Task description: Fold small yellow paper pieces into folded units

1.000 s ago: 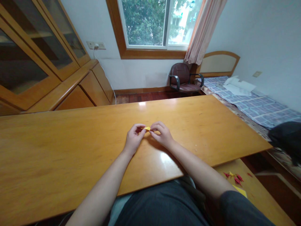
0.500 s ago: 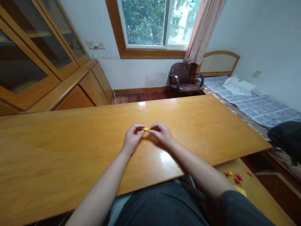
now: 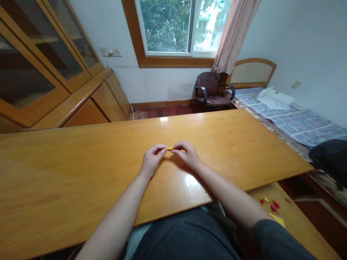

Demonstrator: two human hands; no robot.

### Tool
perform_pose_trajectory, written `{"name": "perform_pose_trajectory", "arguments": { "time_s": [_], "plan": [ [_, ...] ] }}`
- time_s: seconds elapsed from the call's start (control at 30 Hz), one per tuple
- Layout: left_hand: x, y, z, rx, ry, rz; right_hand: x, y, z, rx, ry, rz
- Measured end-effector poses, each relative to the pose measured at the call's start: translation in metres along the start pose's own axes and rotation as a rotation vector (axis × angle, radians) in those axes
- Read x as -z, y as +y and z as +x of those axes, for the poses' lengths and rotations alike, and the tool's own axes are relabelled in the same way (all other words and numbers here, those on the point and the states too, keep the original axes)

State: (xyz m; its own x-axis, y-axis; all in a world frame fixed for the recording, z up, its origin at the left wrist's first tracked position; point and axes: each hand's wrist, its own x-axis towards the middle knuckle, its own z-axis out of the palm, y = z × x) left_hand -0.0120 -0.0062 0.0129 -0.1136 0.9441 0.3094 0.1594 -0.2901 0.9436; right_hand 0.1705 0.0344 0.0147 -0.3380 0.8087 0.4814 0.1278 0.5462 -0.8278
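A small folded piece of yellow paper point(image 3: 169, 148) is pinched between my two hands, just above the middle of the wooden table point(image 3: 81, 173). My left hand point(image 3: 153, 159) grips its left end between thumb and fingertips. At its right end, the thumb and forefinger of my right hand point(image 3: 188, 154) are closed on it. Fingertips cover both ends, so only the middle of the paper shows and its full folded shape cannot be made out.
On a lower wooden surface point(image 3: 298, 227) at the right lie several small red folded paper pieces point(image 3: 274, 206), a small yellow one point(image 3: 266, 199) and a yellow sheet point(image 3: 277, 219). Beyond the table stand a brown armchair point(image 3: 211, 86), a bed point(image 3: 292, 122) and a cabinet point(image 3: 81, 97).
The yellow paper has turned slightly between my fingertips and looks narrower and more level. Both hands stay almost in the same place.
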Motion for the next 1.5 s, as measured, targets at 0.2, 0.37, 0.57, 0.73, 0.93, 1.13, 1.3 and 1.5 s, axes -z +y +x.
{"name": "perform_pose_trajectory", "arguments": {
  "time_s": [0.2, 0.37, 0.57, 0.73, 0.93, 1.13, 1.3, 1.5],
  "plan": [
    [0.0, -0.002, 0.001, 0.063, 0.034, -0.034, 0.0, 0.001, 0.0, 0.016, 0.018, -0.015],
    [-0.001, -0.006, 0.004, 0.104, 0.018, -0.066, -0.002, 0.005, -0.001, -0.049, 0.022, 0.055],
    [-0.001, -0.006, 0.004, 0.118, -0.03, -0.094, -0.002, 0.008, -0.002, -0.077, -0.024, 0.074],
    [-0.002, -0.005, 0.004, 0.124, -0.02, -0.116, -0.004, 0.012, -0.002, -0.102, -0.056, 0.096],
    [-0.003, -0.006, 0.004, 0.101, -0.019, -0.1, -0.005, 0.011, -0.002, -0.104, -0.079, 0.122],
    [-0.003, -0.004, 0.004, 0.096, -0.01, -0.084, -0.006, 0.013, -0.002, -0.156, -0.107, 0.179],
    [-0.004, -0.007, 0.004, 0.107, -0.009, -0.089, -0.007, 0.014, -0.001, -0.222, -0.118, 0.296],
    [-0.003, -0.008, 0.005, 0.114, -0.013, -0.077, -0.006, 0.01, -0.001, -0.204, -0.128, 0.276]
  ]
}}
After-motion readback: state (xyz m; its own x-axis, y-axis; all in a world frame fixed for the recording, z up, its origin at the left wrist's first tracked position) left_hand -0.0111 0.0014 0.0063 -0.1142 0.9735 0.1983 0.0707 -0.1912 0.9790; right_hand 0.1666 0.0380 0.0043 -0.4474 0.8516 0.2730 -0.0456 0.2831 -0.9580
